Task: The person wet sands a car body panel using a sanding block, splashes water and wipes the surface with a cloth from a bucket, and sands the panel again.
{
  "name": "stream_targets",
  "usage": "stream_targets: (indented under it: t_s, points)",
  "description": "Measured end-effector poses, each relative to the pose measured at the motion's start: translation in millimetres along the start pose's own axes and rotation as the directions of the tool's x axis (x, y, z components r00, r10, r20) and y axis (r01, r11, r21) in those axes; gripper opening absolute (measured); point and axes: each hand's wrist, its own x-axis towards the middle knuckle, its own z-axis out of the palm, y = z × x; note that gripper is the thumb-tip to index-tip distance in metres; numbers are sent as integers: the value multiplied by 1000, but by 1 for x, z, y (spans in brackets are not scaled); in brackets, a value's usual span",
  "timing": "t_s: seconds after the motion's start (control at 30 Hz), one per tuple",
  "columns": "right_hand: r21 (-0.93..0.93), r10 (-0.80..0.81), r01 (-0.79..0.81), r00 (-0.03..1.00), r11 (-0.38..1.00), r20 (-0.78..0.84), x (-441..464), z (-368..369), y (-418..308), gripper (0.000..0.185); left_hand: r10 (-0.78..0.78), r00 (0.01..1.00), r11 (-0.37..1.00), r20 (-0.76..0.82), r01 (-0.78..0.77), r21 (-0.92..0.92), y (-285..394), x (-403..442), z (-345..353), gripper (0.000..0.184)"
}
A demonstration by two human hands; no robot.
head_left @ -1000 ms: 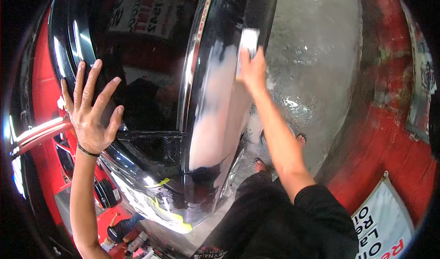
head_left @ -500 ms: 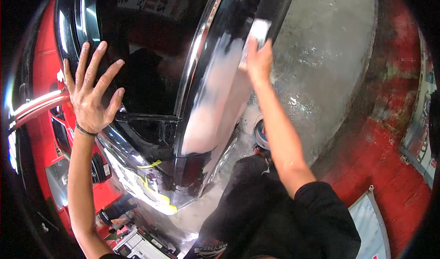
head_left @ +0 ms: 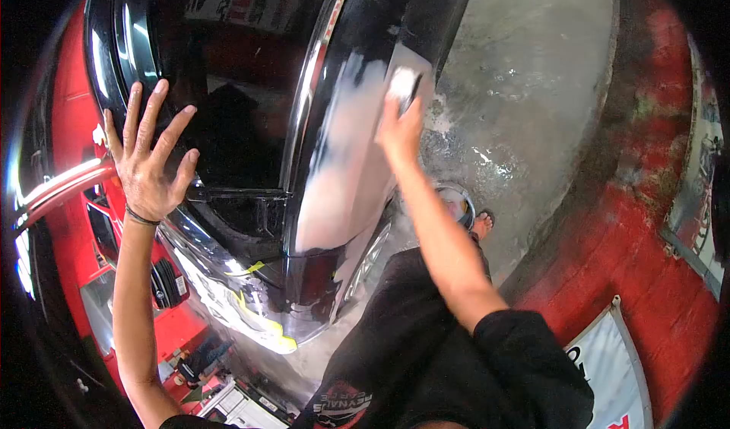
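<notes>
The black car's side panel (head_left: 380,7) runs up the middle, with a broad dull, pale pinkish-grey patch (head_left: 334,201) on its lower part. Over the upper right of that patch, my right hand (head_left: 401,129) grips a small sanding block (head_left: 403,84), bright white on top with a dark edge. Motion blurs the block and fingertips, and its underside is hidden. My left hand (head_left: 150,163) rests with spread fingers against the glossy black bodywork beside the dark window (head_left: 236,117); it holds nothing. A dark band circles its wrist.
Yellow tape (head_left: 285,344) marks the car's lower corner. A bucket (head_left: 456,205) stands on the wet grey floor (head_left: 525,87) by a bare foot (head_left: 484,224). Right are a red-painted strip (head_left: 601,254) and a white banner (head_left: 612,368). A red car (head_left: 190,322) and another person (head_left: 199,360) appear lower left.
My right hand has slid the sanding block down along the panel and slightly left. My left hand stays on the bodywork. More of the bucket and a foot now show.
</notes>
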Motion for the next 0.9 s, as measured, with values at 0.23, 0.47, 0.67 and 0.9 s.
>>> stream_targets:
  t_s: [0.23, 0.47, 0.67, 0.9]
  points:
    - [56, -56, 61, 995, 997, -78, 68, 3, 35, 47, -19, 1000, 1000, -1, 19, -9, 0, 2, 3, 53]
    - [66, -93, 95, 995, 993, -34, -27, 2, 32, 54, -3, 1000, 1000, 8, 2, 11, 1, 2, 4, 52]
    - [102, -10, 15, 998, 995, -56, 35, -3, 43, 54, 87, 996, 995, -3, -86, 52, -1, 6, 10, 54]
    - [28, -100, 99, 994, 995, 40, -40, -2, 64, 43, 97, 995, 995, -17, -97, 32, -6, 1, 13, 54]
